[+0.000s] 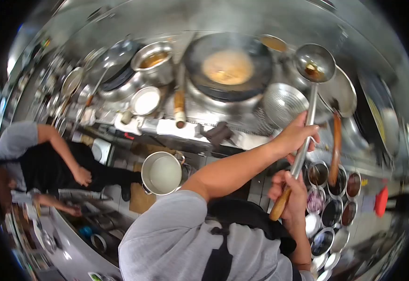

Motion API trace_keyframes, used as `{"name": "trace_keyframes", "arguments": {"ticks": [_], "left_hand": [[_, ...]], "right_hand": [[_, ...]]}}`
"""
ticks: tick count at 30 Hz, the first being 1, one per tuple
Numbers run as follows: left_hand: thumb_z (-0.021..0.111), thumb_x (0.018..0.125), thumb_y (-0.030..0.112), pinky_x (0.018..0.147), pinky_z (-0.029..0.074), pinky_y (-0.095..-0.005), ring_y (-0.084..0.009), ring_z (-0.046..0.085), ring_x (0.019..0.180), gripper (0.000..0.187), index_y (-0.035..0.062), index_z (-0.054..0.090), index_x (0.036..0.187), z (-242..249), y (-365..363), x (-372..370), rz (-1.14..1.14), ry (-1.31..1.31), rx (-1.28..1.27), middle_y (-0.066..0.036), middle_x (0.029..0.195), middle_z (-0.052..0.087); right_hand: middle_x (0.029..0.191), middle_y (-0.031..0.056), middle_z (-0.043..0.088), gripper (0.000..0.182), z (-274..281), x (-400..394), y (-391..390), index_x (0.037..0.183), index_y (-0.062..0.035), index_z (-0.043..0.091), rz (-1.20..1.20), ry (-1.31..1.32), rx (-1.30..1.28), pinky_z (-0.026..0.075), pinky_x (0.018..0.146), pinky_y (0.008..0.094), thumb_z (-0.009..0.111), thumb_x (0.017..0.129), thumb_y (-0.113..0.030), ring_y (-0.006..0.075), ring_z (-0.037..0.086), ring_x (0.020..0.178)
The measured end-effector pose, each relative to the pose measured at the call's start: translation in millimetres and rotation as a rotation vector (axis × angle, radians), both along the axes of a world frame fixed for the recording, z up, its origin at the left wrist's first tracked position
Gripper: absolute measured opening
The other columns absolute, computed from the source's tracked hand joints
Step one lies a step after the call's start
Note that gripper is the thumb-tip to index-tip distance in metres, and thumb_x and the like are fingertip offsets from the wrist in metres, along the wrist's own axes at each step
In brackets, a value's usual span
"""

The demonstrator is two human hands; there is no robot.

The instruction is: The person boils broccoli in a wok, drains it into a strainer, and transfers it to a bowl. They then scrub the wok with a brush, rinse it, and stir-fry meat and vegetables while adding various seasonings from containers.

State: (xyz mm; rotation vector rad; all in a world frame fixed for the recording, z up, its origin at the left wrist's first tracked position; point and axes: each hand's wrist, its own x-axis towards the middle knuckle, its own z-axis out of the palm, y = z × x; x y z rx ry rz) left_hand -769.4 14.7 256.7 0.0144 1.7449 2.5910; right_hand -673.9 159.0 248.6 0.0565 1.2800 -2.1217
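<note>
Both my hands are on a long metal ladle (311, 104) with a wooden handle end. My left hand (302, 134) is wrapped round the upper shaft. My right hand (289, 189) grips lower down, near the wooden end. The ladle's bowl, at the upper right, holds brown liquid and a few pale bits. To its left, a dark wok (197, 70) on the stove contains a steaming, light-brown liquid. Below the bowl lies a perforated strainer (284, 103), beside my left hand. Several containers of sauces and seasonings (331, 213) stand right of my right hand.
A pot of cloudy liquid (163, 174) stands left of my left arm. Along the stove sit a metal pot with amber liquid (154, 63) and a white-filled bowl (146, 101). A wooden-handled tool (336, 145) lies at right. A co-worker (50, 159) is at far left.
</note>
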Motion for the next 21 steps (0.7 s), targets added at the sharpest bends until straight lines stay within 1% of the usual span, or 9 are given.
{"name": "trace_keyframes", "arguments": {"ticks": [1, 2, 5, 7, 9, 11, 14, 18, 21], "left_hand": [[0.062, 0.096, 0.028, 0.068, 0.052, -0.0276, -0.0145, 0.065, 0.08, 0.059, 0.0054, 0.041, 0.147, -10.5, -30.3, -14.2, 0.007, 0.058, -0.026, -0.008, 0.094, 0.07], [0.061, 0.097, 0.03, 0.072, 0.052, -0.0284, -0.0155, 0.066, 0.086, 0.059, 0.0052, 0.042, 0.147, -12.7, -61.2, -22.6, -0.004, 0.114, -0.052, -0.008, 0.097, 0.071], [0.067, 0.091, 0.033, 0.086, 0.05, -0.0455, -0.0324, 0.067, 0.104, 0.056, 0.0034, 0.054, 0.136, -49.0, -170.4, -14.7, 0.528, 0.421, -1.094, -0.015, 0.114, 0.071], [0.074, 0.081, 0.028, 0.095, 0.047, -0.046, -0.0349, 0.06, 0.116, 0.061, 0.0034, 0.055, 0.134, -59.1, -224.1, 8.3, 0.528, 0.195, -1.387, -0.021, 0.121, 0.064], [0.075, 0.08, 0.024, 0.101, 0.042, -0.0478, -0.0353, 0.05, 0.128, 0.061, 0.0032, 0.055, 0.134, -98.3, -245.3, 26.7, 0.566, 0.313, -1.5, -0.017, 0.131, 0.058], [0.075, 0.079, 0.021, 0.104, 0.039, -0.049, -0.0364, 0.043, 0.133, 0.062, 0.0031, 0.054, 0.134, -99.3, -243.3, 30.3, 0.52, 0.28, -1.427, -0.015, 0.137, 0.052], [0.075, 0.08, 0.02, 0.107, 0.037, -0.0497, -0.0375, 0.039, 0.137, 0.062, 0.0033, 0.053, 0.135, -100.7, -241.5, 30.7, 0.515, 0.234, -1.354, -0.014, 0.14, 0.049], [0.075, 0.08, 0.02, 0.109, 0.036, -0.05, -0.0375, 0.037, 0.14, 0.065, 0.0046, 0.051, 0.138, -97.0, -239.3, 32.5, 0.507, 0.202, -1.385, -0.014, 0.142, 0.048], [0.075, 0.08, 0.02, 0.11, 0.036, -0.0501, -0.0378, 0.035, 0.142, 0.066, 0.0057, 0.05, 0.14, -92.2, -236.1, 34.3, 0.498, 0.162, -1.402, -0.014, 0.144, 0.047]], "right_hand": [[0.078, 0.0075, 0.055, 0.06, 10.3, -9.8, -30.1, 0.149, -0.0089, 0.033, -0.017, -0.039, -0.149, 0.041, 0.042, 0.0301, 0.06, 0.095, -0.015, 0.0146, 0.049, 0.051], [0.075, 0.0062, 0.053, 0.058, 21.4, -22.2, -52.0, 0.147, -0.0081, 0.035, -0.003, -0.038, -0.095, 0.038, 0.041, 0.0292, 0.06, 0.095, -0.014, 0.0132, 0.047, 0.049], [0.068, 0.003, 0.048, 0.057, 25.6, -87.3, -85.7, 0.145, -0.0042, 0.036, 0.068, 0.103, 0.178, 0.035, 0.036, 0.0283, 0.058, 0.093, -0.009, 0.0122, 0.044, 0.043], [0.07, 0.0044, 0.052, 0.062, 21.2, -130.9, -102.1, 0.146, -0.0052, 0.035, 0.146, 0.22, 0.399, 0.039, 0.038, 0.0283, 0.061, 0.09, -0.009, 0.0116, 0.047, 0.045], [0.073, 0.0054, 0.055, 0.063, 4.5, -160.7, -122.8, 0.146, -0.0059, 0.035, 0.183, 0.393, 0.649, 0.04, 0.039, 0.0285, 0.063, 0.089, -0.009, 0.0114, 0.049, 0.046], [0.075, 0.0059, 0.056, 0.065, -19.7, -176.7, -147.8, 0.146, -0.0063, 0.034, 0.228, 0.601, 0.872, 0.041, 0.04, 0.0288, 0.064, 0.089, -0.009, 0.0115, 0.049, 0.047], [0.073, 0.003, 0.053, 0.06, -52.4, -175.9, -178.5, 0.146, -0.0129, 0.033, 0.233, 0.546, 0.873, 0.039, 0.04, 0.0289, 0.061, 0.093, -0.01, 0.012, 0.047, 0.046], [0.073, 0.0032, 0.052, 0.05, -30.3, -167.6, -182.2, 0.144, -0.011, 0.038, 0.389, -0.02, 0.268, 0.042, 0.04, 0.0308, 0.057, 0.098, -0.014, 0.0119, 0.047, 0.046], [0.073, 0.0013, 0.05, 0.038, -53.1, -195.2, -154.5, 0.134, -0.0063, 0.047, 0.38, -0.687, -0.488, 0.041, 0.041, 0.0289, 0.056, 0.099, -0.016, 0.0102, 0.05, 0.051]]}}
